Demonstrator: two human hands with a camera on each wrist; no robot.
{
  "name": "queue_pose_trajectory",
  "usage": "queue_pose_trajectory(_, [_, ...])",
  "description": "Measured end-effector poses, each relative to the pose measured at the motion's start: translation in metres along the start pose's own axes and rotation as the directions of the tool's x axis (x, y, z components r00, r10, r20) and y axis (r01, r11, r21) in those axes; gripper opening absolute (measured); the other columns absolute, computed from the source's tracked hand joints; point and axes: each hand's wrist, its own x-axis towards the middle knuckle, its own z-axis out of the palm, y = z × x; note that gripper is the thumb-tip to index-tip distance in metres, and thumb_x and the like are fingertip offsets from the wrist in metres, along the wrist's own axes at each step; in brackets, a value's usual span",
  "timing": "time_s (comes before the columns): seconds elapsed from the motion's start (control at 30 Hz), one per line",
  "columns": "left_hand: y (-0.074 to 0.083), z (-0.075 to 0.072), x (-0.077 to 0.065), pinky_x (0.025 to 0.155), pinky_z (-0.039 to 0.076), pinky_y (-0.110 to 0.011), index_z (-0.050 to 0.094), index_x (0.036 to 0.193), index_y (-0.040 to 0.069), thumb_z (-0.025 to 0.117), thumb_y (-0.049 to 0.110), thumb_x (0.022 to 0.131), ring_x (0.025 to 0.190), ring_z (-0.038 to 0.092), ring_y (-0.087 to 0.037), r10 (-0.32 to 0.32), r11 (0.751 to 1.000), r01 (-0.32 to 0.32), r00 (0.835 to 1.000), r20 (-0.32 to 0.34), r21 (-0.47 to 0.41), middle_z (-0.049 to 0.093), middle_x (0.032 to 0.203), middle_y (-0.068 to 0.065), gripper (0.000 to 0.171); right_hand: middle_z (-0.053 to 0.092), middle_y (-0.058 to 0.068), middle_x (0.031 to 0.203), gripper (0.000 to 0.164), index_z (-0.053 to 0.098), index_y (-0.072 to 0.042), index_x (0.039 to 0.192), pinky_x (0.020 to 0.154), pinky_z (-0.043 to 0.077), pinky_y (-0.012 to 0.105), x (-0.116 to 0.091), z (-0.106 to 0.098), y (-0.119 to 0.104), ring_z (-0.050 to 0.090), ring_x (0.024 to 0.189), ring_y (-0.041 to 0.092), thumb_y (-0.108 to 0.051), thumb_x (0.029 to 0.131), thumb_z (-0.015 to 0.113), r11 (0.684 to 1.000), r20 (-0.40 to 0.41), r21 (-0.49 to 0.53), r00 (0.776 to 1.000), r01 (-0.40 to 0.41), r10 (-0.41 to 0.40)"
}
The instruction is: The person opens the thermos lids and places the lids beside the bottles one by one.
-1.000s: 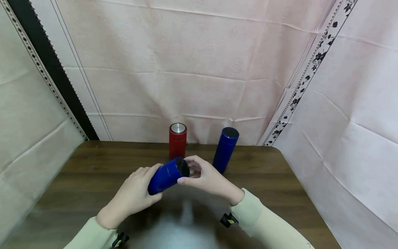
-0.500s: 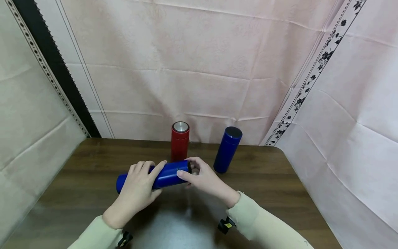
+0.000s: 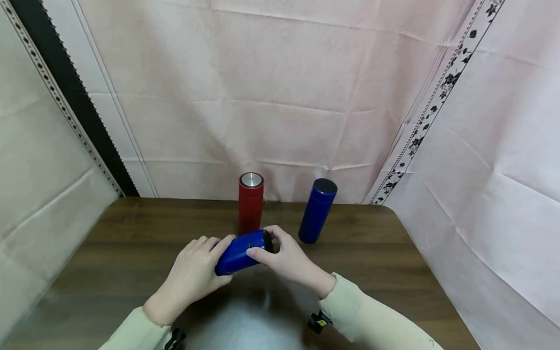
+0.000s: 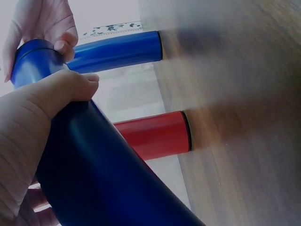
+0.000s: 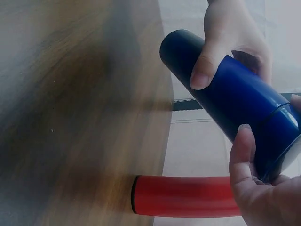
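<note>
A blue thermos flask [image 3: 238, 256] is held tilted above the table, its black-topped lid pointing right. My left hand [image 3: 194, 272] grips the body, with the thumb and fingers on opposite sides, as the right wrist view also shows. My right hand [image 3: 288, 257] grips the flask's lid end, thumb on the near side; in the left wrist view its fingers curl about the lid [image 4: 35, 59]. Behind the held flask stands a red thermos [image 3: 251, 204] with a silver top. A second blue thermos [image 3: 318, 211] stands upright to the right, beyond my right hand.
The wooden table [image 3: 372, 272] runs back to a pale cloth backdrop [image 3: 271, 97]. Cloth walls rise at both sides, the right one bordered by a flowered strip [image 3: 415, 141]. A black band [image 3: 87, 102] slants down at the left.
My right hand has closed around the lid end, where it was loosely curved beside it. The held flask swung nearly level, then tilted again. The two standing flasks stay put.
</note>
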Motion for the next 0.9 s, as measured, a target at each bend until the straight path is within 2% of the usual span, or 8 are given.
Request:
queue_pose_trajectory(0.23, [-0.002, 0.006, 0.004, 0.075, 0.055, -0.044, 0.062, 0.125, 0.014, 0.089, 0.048, 0.058, 0.08, 0.062, -0.023, 0.012, 1.0, -0.013, 0.999, -0.029, -0.025, 0.071, 0.098, -0.006, 0.08, 0.061, -0.004, 0.115, 0.048, 0.049, -0.029, 0.126, 0.078, 0.054, 0.033, 0.0, -0.008, 0.001, 0.061, 0.098, 0.017, -0.049, 0.087, 0.067, 0.993, 0.009, -0.105, 0.998, 0.056, -0.055])
queue_pose_trajectory(0.4, [-0.002, 0.012, 0.011, 0.064, 0.054, -0.036, 0.065, 0.121, 0.015, 0.086, 0.05, 0.058, 0.074, 0.057, -0.017, 0.037, 0.998, -0.04, 0.998, -0.047, -0.048, 0.072, 0.094, -0.003, 0.075, 0.061, -0.003, 0.114, 0.046, 0.049, -0.029, 0.125, 0.079, 0.054, 0.033, -0.002, -0.017, 0.004, 0.061, 0.098, 0.018, -0.046, 0.087, 0.068, 0.992, 0.017, -0.103, 0.997, 0.07, -0.069])
queue_pose_trajectory(0.57, [-0.004, 0.009, 0.021, 0.058, 0.051, -0.03, 0.066, 0.118, 0.016, 0.085, 0.051, 0.058, 0.068, 0.052, -0.014, 0.074, 0.996, -0.077, 0.996, -0.051, -0.047, 0.072, 0.09, 0.0, 0.071, 0.061, -0.001, 0.114, 0.046, 0.048, -0.03, 0.126, 0.079, 0.054, 0.034, 0.002, -0.025, 0.011, 0.061, 0.1, 0.019, -0.046, 0.087, 0.069, 0.991, 0.033, -0.101, 0.996, 0.085, -0.082])
queue_pose_trajectory(0.7, [-0.004, 0.006, 0.027, 0.058, 0.052, -0.028, 0.066, 0.119, 0.018, 0.083, 0.053, 0.06, 0.068, 0.052, -0.011, 0.078, 0.995, -0.078, 0.997, -0.017, -0.055, 0.072, 0.09, 0.003, 0.07, 0.059, -0.001, 0.116, 0.045, 0.048, -0.032, 0.125, 0.079, 0.054, 0.035, 0.003, -0.03, 0.012, 0.061, 0.099, 0.019, -0.044, 0.087, 0.07, 0.988, 0.048, -0.106, 0.993, 0.111, -0.106])
queue_pose_trajectory(0.9, [-0.007, 0.004, 0.032, 0.062, 0.052, -0.026, 0.063, 0.122, 0.027, 0.081, 0.062, 0.062, 0.072, 0.053, -0.006, 0.03, 0.996, -0.022, 0.994, 0.1, -0.083, 0.07, 0.092, 0.011, 0.072, 0.056, 0.0, 0.12, 0.048, 0.045, -0.03, 0.128, 0.079, 0.054, 0.033, 0.006, -0.034, 0.009, 0.059, 0.101, 0.02, -0.037, 0.088, 0.071, 0.981, 0.089, -0.106, 0.984, 0.161, -0.152])
